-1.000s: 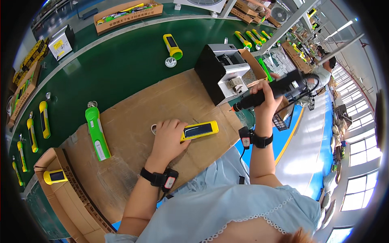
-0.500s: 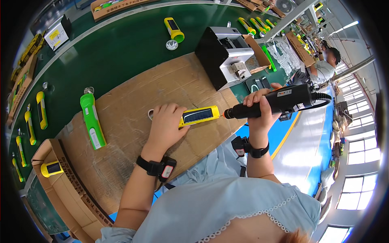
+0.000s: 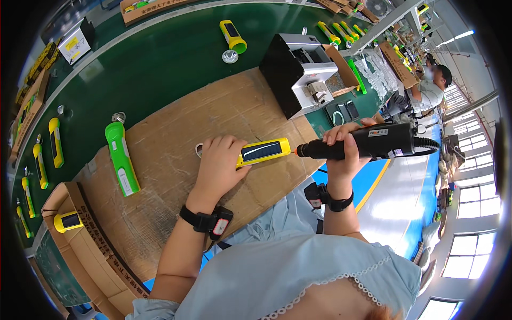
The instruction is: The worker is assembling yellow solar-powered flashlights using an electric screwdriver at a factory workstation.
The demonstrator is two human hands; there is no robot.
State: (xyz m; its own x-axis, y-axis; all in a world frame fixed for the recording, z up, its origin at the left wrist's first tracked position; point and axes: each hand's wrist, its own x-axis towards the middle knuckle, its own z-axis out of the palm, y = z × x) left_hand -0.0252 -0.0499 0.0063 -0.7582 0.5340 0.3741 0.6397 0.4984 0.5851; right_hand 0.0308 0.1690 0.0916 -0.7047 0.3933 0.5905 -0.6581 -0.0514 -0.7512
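My left hand (image 3: 220, 162) is closed around the head end of a yellow flashlight (image 3: 264, 151) with a dark solar panel on its upper side. The flashlight lies over the cardboard sheet, its tail end to the right. In my right hand (image 3: 345, 152) is a black electric screwdriver (image 3: 368, 143), held level and pointing left. Its bit meets or nearly meets the flashlight's tail end; whether they touch I cannot tell. To the left lies a green flashlight body (image 3: 122, 159) with a loose silver reflector (image 3: 118, 117) at its top.
A black and silver machine (image 3: 298, 74) stands at the cardboard's far right edge. Beyond the cardboard (image 3: 202, 112), a yellow flashlight body (image 3: 232, 37) and several others rest on the green table (image 3: 149, 69). At left is an open carton (image 3: 85, 261). A person (image 3: 426, 90) sits far right.
The screwdriver and my right hand have shifted very slightly right. My left hand keeps its hold on the yellow flashlight, which has hardly moved.
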